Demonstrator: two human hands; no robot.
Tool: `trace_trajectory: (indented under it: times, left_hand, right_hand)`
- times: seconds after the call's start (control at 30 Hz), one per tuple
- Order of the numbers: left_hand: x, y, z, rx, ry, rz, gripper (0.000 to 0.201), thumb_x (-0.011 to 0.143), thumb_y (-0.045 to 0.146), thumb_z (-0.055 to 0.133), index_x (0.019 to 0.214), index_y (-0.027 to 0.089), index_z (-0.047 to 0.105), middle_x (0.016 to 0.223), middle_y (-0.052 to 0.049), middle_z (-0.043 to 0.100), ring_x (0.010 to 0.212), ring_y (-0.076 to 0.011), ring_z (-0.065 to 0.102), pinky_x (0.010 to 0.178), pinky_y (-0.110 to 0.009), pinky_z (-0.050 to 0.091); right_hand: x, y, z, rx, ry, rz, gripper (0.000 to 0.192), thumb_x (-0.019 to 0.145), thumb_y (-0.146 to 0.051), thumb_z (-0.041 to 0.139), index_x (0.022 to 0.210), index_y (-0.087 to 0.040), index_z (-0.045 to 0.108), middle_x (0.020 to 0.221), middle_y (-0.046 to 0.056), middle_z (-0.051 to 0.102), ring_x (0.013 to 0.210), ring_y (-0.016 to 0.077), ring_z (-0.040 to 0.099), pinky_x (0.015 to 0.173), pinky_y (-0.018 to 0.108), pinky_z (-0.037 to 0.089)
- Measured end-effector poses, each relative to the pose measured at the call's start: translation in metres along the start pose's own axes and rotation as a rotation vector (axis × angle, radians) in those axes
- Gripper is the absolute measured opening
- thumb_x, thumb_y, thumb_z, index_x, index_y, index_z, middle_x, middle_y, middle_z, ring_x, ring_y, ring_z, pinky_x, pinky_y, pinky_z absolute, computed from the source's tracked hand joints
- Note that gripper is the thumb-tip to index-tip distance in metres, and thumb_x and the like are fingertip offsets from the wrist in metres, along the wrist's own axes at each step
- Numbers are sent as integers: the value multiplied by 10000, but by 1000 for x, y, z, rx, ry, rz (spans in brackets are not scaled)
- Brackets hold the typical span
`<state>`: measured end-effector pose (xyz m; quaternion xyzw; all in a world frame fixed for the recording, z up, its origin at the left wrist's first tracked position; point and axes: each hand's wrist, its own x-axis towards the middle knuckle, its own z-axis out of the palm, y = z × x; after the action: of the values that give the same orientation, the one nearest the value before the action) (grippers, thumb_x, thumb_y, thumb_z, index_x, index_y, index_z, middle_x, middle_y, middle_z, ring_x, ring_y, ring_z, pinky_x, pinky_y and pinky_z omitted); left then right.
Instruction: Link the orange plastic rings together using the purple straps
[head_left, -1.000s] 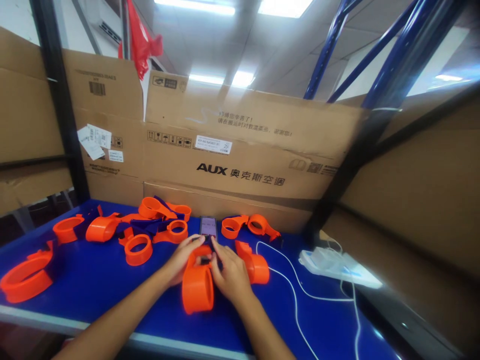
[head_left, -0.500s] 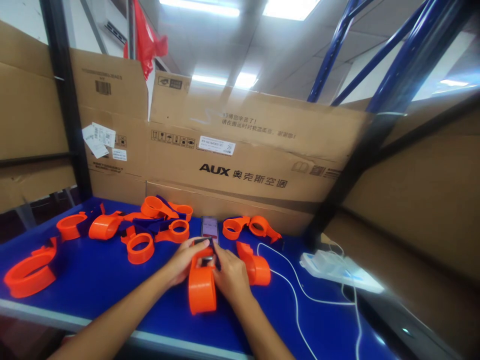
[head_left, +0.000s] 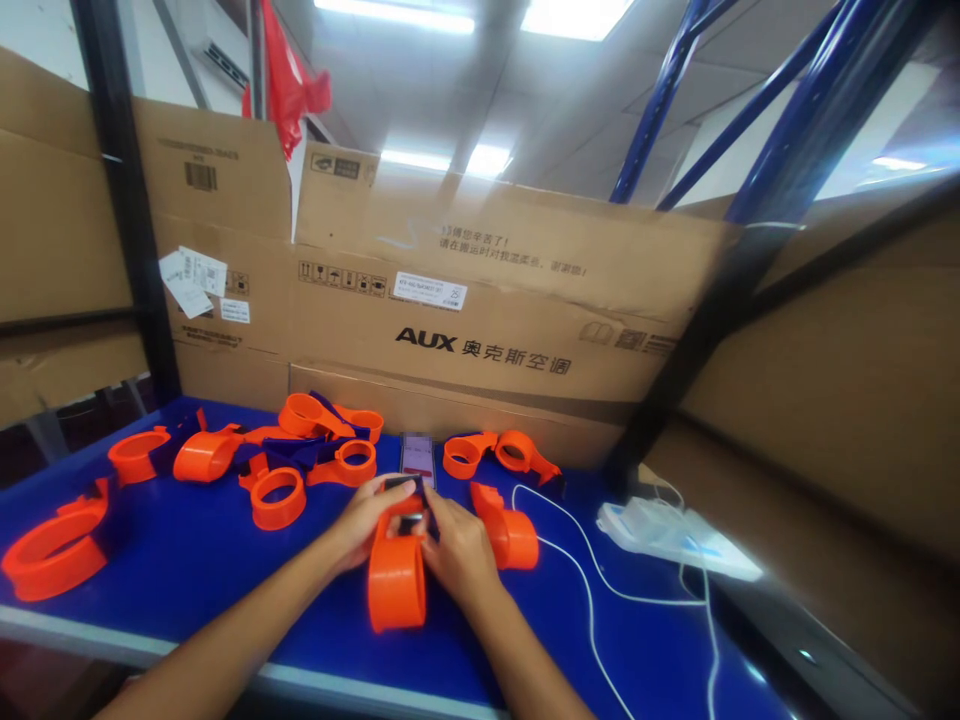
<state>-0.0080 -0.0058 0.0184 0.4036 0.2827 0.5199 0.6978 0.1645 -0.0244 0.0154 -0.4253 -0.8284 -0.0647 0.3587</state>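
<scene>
1. Left hand [head_left: 365, 522] and right hand [head_left: 459, 548]: fingers of both pinch the far end of an orange ring part [head_left: 396, 580].
2. The part stands on edge on the blue desk [head_left: 187, 560], just beside a similar orange piece [head_left: 510, 532].
3. Phone [head_left: 417, 455] lies just beyond.

The orange ring piece [head_left: 396, 583] under both hands looked like smooth moulded plastic with a soft sheen — the loose orange rings [head_left: 277, 497] around it the same. The blue tabletop [head_left: 187, 560] was slick and faintly glossy. Behind stood matt brown corrugated cardboard [head_left: 487, 300] with paper labels [head_left: 429, 290]. The white cable [head_left: 592, 600] looked rubbery — the shelf uprights [head_left: 660, 90] painted metal.
</scene>
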Motion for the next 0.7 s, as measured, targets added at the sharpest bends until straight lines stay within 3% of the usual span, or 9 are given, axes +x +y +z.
trace_trajectory:
  times: [0.13, 0.3, 0.6, 0.7]
  left_hand:
    - [2, -2, -3, 22, 6, 50, 339, 775, 464, 750, 908, 178, 626, 492, 42, 572, 324, -68, 444, 370, -180, 312]
    - [3, -10, -7, 128, -19, 107, 330, 816, 525, 674, 829, 210, 574, 402, 75, 476, 282, -94, 401, 348, -200, 317]
    - [3, -11, -13, 250, -85, 137, 289, 837, 478, 653, 834, 199, 578, 385, 64, 472, 288, -107, 425, 353, -205, 346]
    - [3, -12, -14, 199, -160, 109, 301, 845, 477, 635, 872, 184, 572, 465, 18, 587, 274, -93, 418, 336, -198, 321]
  right_hand:
    - [3, 0, -7, 170, 32, 28, 408, 939, -274, 485, 1319, -171, 591, 1019, 122, 730, 824, 212, 696, 760, 337, 587]
    - [2, -2, -6, 268, 30, 156, 338, 908, -378, 575, 1174, -186, 657, 908, 85, 722, 723, 189, 675, 657, 287, 567]
    - [1, -4, -8, 309, -9, 161, 266, 875, -326, 566, 1072, -172, 655, 836, 70, 699, 680, 175, 645, 628, 259, 523]
    - [2, -3, -11, 354, 60, 179, 236, 894, -285, 500, 1027, -175, 661, 802, 57, 701, 667, 169, 645, 623, 250, 507]
